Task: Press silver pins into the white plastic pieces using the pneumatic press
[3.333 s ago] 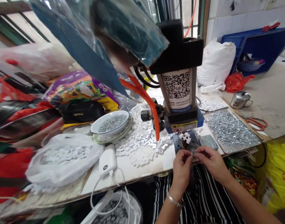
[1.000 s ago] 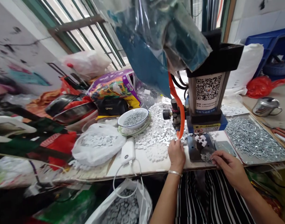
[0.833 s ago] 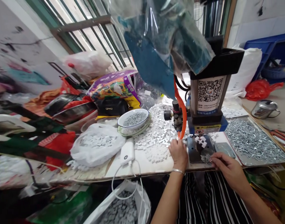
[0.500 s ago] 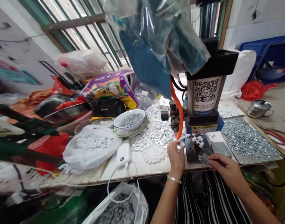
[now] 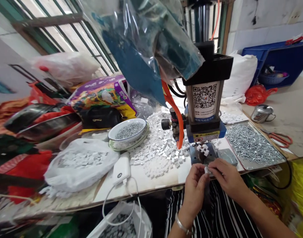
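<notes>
My left hand (image 5: 194, 185) is closed on a small white plastic block (image 5: 207, 170), held between thumb and fingers at the table's front edge. Fingertips of my right hand (image 5: 227, 177) are pinched together against that same block; whatever tiny part they hold is hidden. Both hands are just in front of the press base (image 5: 193, 154), where several white blocks (image 5: 203, 149) sit in a cluster. Above it stands the pneumatic press (image 5: 204, 99) with a QR code label. Left of the base lies a heap of white blocks (image 5: 161, 135).
A tray of metal screws or pins (image 5: 252, 143) lies right, near orange-handled scissors (image 5: 280, 138) and a metal mug (image 5: 262, 113). Leftward are an enamel bowl (image 5: 111, 135) of metal parts, a white power bank (image 5: 121, 168) with cable and a plastic bag (image 5: 52, 170). An orange hose (image 5: 177, 115) hangs beside the press.
My left hand has come from the white heap toward the right and nearer me. My right hand has left the small metal parts by the press base, and both hands now meet at one block.
</notes>
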`<state>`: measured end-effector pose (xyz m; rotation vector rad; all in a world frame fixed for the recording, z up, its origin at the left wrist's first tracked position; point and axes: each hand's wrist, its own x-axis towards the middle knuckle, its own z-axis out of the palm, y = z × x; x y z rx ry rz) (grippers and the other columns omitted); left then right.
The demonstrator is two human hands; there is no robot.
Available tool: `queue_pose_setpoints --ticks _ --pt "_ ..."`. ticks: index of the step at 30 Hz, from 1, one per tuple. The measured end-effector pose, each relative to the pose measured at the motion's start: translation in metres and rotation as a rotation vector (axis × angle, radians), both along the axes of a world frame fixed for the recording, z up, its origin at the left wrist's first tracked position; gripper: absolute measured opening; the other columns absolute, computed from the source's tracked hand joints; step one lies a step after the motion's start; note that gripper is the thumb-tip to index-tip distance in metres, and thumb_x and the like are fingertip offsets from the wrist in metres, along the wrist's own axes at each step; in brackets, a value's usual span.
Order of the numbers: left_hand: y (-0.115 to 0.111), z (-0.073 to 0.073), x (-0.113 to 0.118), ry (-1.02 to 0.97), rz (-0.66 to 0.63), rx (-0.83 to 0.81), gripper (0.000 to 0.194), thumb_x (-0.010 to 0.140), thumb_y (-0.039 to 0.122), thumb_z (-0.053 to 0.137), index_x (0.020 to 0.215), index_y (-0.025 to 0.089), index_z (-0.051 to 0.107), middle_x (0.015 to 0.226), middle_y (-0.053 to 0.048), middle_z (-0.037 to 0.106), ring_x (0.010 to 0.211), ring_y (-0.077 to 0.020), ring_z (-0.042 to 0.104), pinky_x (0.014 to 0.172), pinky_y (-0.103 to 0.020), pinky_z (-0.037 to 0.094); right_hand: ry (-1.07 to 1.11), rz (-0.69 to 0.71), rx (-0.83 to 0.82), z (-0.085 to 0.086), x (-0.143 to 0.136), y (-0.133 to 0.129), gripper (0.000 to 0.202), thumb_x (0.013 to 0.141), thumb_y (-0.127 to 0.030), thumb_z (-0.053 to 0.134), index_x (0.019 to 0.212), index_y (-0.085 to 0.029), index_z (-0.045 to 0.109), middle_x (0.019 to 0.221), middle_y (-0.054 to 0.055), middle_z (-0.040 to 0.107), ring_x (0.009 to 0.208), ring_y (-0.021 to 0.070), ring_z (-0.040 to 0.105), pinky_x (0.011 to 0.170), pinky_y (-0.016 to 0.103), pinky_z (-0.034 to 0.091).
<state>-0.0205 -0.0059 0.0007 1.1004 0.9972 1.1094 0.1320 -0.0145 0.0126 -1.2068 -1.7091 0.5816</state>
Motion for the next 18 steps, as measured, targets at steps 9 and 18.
queue_pose_setpoints --ticks 9,18 --pt "0.004 0.005 0.007 -0.135 0.06 -0.099 0.029 0.078 0.041 0.077 0.089 0.018 0.063 0.077 0.001 0.063 0.068 -0.0124 0.058 0.067 -0.025 0.05 -0.002 -0.023 0.187 -0.02 -0.004 -0.003 0.034 0.1 -0.019 0.051 0.129 -0.026 0.067 0.114 0.01 0.067 0.108 0.0235 0.063 0.093 0.04 0.056" --pt "0.011 0.001 0.011 -0.178 0.019 -0.102 0.029 0.079 0.039 0.078 0.09 0.017 0.064 0.08 -0.001 0.066 0.073 -0.0134 0.061 0.069 -0.025 0.051 0.053 -0.015 0.166 -0.028 -0.001 0.001 0.032 0.099 -0.016 0.052 0.125 -0.027 0.069 0.114 0.01 0.067 0.108 0.0209 0.064 0.094 0.037 0.055"
